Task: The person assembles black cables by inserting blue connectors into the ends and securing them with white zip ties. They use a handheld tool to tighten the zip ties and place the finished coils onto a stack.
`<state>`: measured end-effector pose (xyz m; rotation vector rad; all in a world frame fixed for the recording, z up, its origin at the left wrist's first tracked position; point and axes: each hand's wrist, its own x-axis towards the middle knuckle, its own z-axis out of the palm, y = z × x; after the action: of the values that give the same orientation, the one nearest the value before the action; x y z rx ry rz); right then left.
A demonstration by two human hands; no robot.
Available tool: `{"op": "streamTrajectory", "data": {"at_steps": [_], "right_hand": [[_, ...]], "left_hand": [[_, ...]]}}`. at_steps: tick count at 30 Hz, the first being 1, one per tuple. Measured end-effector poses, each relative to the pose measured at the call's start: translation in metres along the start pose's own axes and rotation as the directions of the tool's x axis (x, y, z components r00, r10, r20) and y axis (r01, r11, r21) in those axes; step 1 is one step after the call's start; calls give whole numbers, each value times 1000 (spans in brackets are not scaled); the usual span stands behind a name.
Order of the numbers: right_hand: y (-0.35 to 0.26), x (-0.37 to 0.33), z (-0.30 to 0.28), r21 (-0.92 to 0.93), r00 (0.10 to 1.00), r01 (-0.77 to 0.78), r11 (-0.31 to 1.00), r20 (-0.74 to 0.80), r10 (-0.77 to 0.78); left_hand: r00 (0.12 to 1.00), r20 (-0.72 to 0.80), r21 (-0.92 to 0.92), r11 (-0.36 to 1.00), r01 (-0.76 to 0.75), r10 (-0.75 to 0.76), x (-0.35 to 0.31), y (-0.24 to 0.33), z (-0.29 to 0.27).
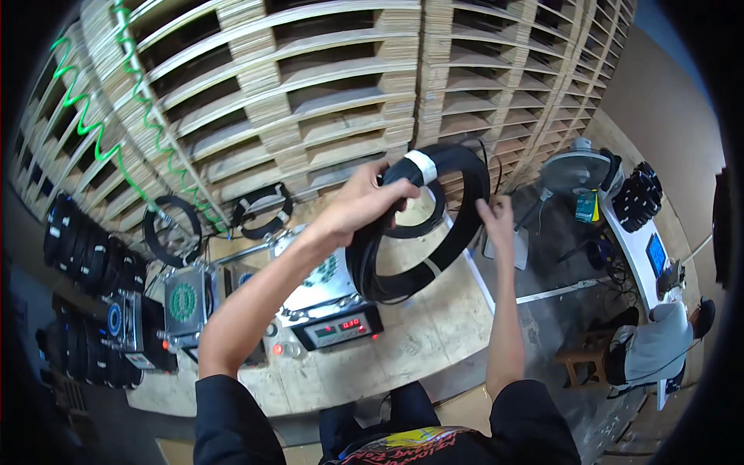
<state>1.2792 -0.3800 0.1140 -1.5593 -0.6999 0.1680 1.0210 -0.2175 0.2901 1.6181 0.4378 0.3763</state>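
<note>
A thick coil of black cable [470, 221] is held up tilted above the bench, with a white wrap [421, 166] around its upper part and a pale band at its lower side. My left hand [372, 200] is closed round the coil's upper left side, next to the white wrap. At the coil's right edge, my right hand [497, 217] has its fingers bent and pressed together on it. A thin loose cable strand runs down near those fingers; whether they pinch it too is unclear. Behind the held coil, a second black coil [422, 226] shows partly.
Below the coil is a machine with a red-lit display [341, 329] on the wooden bench [418, 349]. More machines [184, 302] and stacked coils [89, 248] stand left. Pallets [341, 77] rise behind. A fan [575, 167] and a seated person [659, 345] are right.
</note>
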Motion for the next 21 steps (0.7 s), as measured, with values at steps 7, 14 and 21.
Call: {"op": "streamTrajectory", "data": {"at_steps": [7,14,21], "right_hand": [[-109,-109,-6,-471,921,390,791,216,-325],[-74,-206,25,-230,671,367,901,737,-86],[-33,-268,57,-191,674,491,850,701,-232]], "left_hand": [[977,-23,-85,974,210,-212,-131,-57,4],[977,147,108,984,139,-154,-227,-143,13],[991,64,339,936,89,-117,-290,-197,-18]]}}
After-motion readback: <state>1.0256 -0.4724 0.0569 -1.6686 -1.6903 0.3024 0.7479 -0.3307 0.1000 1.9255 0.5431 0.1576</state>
